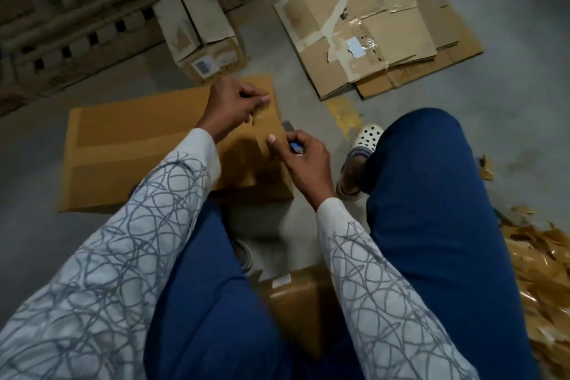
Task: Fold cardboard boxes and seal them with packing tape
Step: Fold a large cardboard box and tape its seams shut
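Grey concrete floor (30, 163) is bearing a smooth brown cardboard box (138, 148), left hand (237, 105) pinching glossy tape (258, 114), right hand (305, 163) gripping a blue-handled cutter (296, 149).

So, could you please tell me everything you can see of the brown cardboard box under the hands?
The cardboard box is plain brown, lying flat on the grey floor before the knees. A paler band, perhaps tape, runs along its top. The left hand pinches a thin strip over its far right corner; the right hand grips a small blue tool at its right edge.

Head-worn camera looks steeply down onto nearby floor (30, 179).
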